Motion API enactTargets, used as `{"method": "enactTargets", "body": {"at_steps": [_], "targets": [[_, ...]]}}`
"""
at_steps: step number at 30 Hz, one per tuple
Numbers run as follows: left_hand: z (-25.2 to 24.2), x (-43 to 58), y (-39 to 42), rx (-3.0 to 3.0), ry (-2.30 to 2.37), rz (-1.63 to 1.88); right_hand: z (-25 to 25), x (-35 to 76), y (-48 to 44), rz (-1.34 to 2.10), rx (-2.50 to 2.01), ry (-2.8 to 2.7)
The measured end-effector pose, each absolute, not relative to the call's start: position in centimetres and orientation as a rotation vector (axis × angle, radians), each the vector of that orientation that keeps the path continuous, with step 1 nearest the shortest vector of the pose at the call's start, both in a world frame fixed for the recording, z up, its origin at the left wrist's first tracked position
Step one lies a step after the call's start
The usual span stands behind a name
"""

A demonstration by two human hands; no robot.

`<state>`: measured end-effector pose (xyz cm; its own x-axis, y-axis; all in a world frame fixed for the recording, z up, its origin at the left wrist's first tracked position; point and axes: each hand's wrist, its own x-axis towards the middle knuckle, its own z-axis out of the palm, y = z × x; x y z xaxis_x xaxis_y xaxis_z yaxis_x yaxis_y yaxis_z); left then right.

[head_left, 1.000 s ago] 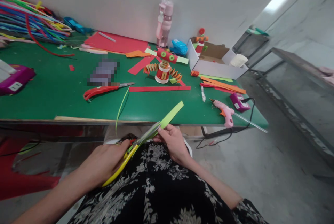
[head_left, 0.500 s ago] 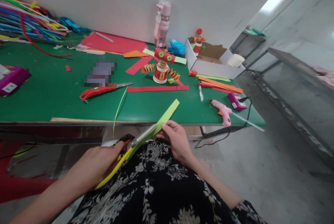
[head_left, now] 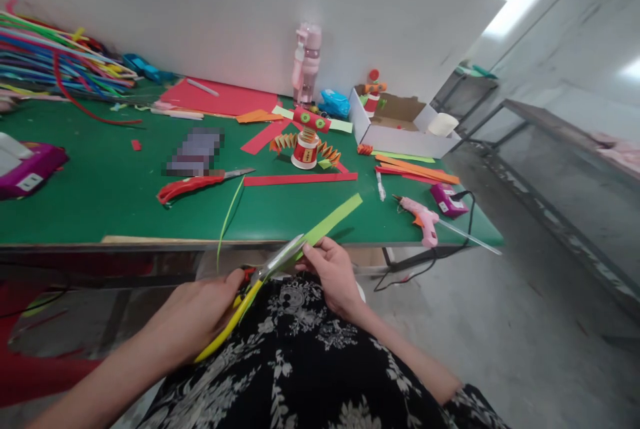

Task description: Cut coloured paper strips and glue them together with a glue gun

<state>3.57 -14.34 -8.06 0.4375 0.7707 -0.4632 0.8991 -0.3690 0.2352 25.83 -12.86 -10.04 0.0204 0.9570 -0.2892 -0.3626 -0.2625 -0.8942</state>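
Observation:
My left hand (head_left: 197, 315) is closed round the yellow handles of a pair of scissors (head_left: 250, 292), whose blades point up and right into a light green paper strip (head_left: 333, 219). My right hand (head_left: 333, 272) pinches that strip at its near end, just right of the blades. A thin green sliver (head_left: 227, 219) curls up from the cut over the table's front edge. Both hands are over my lap, just in front of the green table (head_left: 100, 195).
On the table lie red-handled scissors (head_left: 193, 183), a long red strip (head_left: 300, 179), a paper-cup figure with folded arms (head_left: 305, 142), a pink glue gun (head_left: 420, 219), a white box (head_left: 400, 139), a pink bottle (head_left: 307, 62), pipe cleaners (head_left: 55, 62) and a purple box (head_left: 27, 165).
The scissors have worked a little further along the green strip. My view has tilted slightly; the hands stay over my lap.

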Motion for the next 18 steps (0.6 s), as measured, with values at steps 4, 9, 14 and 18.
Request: {"method": "enactTargets", "body": {"at_steps": [4,9,14,18], "targets": [[-7.8,4.1,-14.0,2.258,1.411,-0.356,-9.9,25.9,-12.9,1.490,-1.170,-0.746],[-7.9,4.0,-14.2,2.309,1.375,-0.347,-9.9,26.1,-12.9,1.511,-1.165,-0.756],[-8.7,3.4,-14.4,2.319,1.356,-0.301,-9.9,26.3,-12.9,1.521,-1.160,-0.781],[-9.2,3.3,-14.5,2.326,1.365,-0.303,-9.8,26.3,-12.9,1.522,-1.183,-0.780]]}}
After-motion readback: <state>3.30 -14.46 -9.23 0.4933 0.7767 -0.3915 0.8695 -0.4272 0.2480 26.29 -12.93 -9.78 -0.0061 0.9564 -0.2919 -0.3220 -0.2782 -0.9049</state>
